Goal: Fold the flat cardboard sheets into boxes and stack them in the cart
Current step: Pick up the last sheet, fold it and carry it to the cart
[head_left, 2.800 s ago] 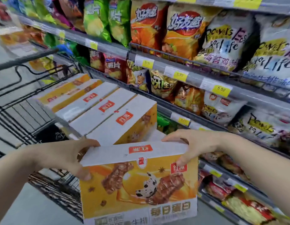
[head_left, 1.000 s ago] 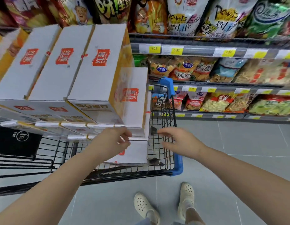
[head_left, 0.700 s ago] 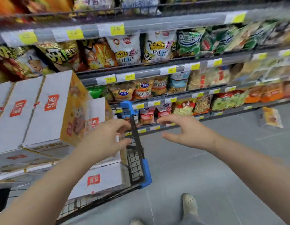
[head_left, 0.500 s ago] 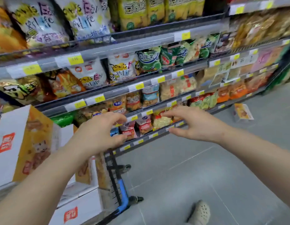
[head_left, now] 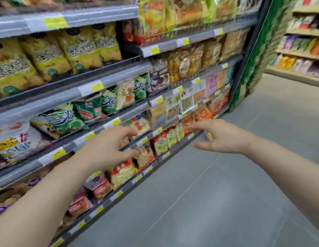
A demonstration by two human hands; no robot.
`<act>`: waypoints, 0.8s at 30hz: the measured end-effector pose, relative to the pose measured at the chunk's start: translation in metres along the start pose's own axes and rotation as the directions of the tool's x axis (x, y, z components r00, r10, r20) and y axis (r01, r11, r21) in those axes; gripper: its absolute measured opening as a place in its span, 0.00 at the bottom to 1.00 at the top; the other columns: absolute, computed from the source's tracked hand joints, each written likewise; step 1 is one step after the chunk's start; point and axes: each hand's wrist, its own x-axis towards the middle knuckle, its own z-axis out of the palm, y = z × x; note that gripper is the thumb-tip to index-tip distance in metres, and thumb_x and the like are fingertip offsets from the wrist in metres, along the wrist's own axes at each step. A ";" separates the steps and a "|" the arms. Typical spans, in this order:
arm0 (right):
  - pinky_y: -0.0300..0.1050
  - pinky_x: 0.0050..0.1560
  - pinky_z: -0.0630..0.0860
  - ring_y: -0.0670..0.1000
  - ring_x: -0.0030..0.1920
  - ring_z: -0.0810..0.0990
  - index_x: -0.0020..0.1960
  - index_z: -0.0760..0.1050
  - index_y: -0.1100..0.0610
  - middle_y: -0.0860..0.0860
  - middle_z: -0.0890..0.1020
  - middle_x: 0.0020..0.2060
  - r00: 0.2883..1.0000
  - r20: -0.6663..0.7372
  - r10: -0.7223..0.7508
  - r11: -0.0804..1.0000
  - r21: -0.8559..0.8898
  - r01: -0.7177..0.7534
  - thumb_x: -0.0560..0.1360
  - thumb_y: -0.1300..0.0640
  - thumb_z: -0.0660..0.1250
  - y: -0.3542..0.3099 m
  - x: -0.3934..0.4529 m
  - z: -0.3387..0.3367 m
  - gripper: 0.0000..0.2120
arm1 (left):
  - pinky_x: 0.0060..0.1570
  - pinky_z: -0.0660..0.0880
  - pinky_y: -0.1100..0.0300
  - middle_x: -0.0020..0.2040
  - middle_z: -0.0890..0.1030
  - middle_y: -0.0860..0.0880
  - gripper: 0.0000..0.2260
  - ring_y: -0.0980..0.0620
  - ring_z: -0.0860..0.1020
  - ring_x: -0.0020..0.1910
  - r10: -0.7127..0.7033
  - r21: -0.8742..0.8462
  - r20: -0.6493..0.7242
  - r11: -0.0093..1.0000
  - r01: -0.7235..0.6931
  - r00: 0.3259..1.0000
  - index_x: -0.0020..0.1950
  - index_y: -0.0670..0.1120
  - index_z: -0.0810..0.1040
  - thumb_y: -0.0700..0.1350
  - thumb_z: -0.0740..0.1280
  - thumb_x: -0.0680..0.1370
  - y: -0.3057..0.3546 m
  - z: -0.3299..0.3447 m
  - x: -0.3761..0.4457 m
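My left hand [head_left: 108, 148] is held out in front of me with its fingers loosely bent and nothing in it. My right hand [head_left: 221, 136] is stretched out to the right of it, fingers relaxed and spread, also holding nothing. Both hands hang in the air in front of the snack shelves. The cart, the folded boxes and the flat cardboard sheets are out of view.
Snack shelves [head_left: 105, 81] with bagged goods and yellow price tags run along the left and recede to the right. A green end panel [head_left: 253, 56] closes the row. Grey tiled floor [head_left: 208, 202] spreads to the right, with another shelf [head_left: 301, 43] far right.
The view has swung right, away from the cart and its stacked boxes, which have left the frame. Both hands let go of the box earlier and now stay raised and unoccupied.
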 end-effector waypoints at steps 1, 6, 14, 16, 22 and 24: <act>0.43 0.65 0.66 0.47 0.66 0.69 0.69 0.64 0.48 0.46 0.71 0.67 1.000 -0.010 0.018 1.000 0.016 -0.018 0.74 0.48 0.64 0.021 0.000 -0.006 0.25 | 0.62 0.69 0.57 0.66 0.70 0.55 0.23 0.55 0.69 0.64 0.005 -0.006 0.004 1.000 -0.005 1.000 0.67 0.52 0.66 0.55 0.64 0.74 0.012 0.000 0.018; 0.39 0.64 0.63 0.47 0.66 0.69 0.68 0.66 0.49 0.47 0.72 0.66 0.989 -0.023 0.147 0.988 0.055 -0.145 0.74 0.48 0.64 0.113 -0.007 -0.029 0.23 | 0.62 0.68 0.60 0.67 0.70 0.56 0.22 0.57 0.69 0.64 0.115 0.010 0.033 0.993 -0.115 0.993 0.68 0.53 0.65 0.53 0.64 0.75 0.069 0.007 0.108; 0.41 0.60 0.67 0.50 0.61 0.74 0.66 0.70 0.50 0.49 0.76 0.61 0.930 -0.078 0.358 0.930 0.119 -0.348 0.74 0.51 0.66 0.215 -0.006 -0.048 0.21 | 0.60 0.67 0.62 0.64 0.72 0.55 0.21 0.56 0.71 0.60 0.334 -0.010 0.089 0.942 -0.334 0.939 0.66 0.51 0.68 0.52 0.65 0.74 0.136 0.031 0.235; 0.41 0.59 0.68 0.50 0.61 0.74 0.66 0.70 0.49 0.48 0.76 0.61 0.907 -0.082 0.413 0.907 0.125 -0.402 0.74 0.50 0.65 0.241 0.000 -0.052 0.20 | 0.59 0.64 0.66 0.64 0.72 0.56 0.20 0.58 0.70 0.62 0.370 -0.045 0.090 0.929 -0.367 0.925 0.65 0.52 0.69 0.51 0.66 0.74 0.146 0.037 0.270; 0.42 0.60 0.68 0.47 0.58 0.72 0.66 0.68 0.46 0.46 0.74 0.62 0.828 -0.040 0.559 0.822 0.160 -0.547 0.74 0.48 0.64 0.329 0.052 -0.062 0.21 | 0.60 0.66 0.63 0.63 0.74 0.54 0.19 0.56 0.71 0.61 0.445 -0.119 0.110 0.894 -0.433 0.889 0.63 0.51 0.72 0.50 0.67 0.73 0.161 0.048 0.402; 0.35 0.55 0.64 0.47 0.59 0.72 0.67 0.67 0.47 0.46 0.74 0.63 0.808 -0.020 0.588 0.797 0.185 -0.575 0.75 0.49 0.63 0.358 0.075 -0.069 0.20 | 0.57 0.64 0.66 0.63 0.73 0.54 0.18 0.57 0.70 0.62 0.481 -0.114 0.130 0.876 -0.468 0.867 0.63 0.51 0.71 0.49 0.67 0.74 0.165 0.046 0.451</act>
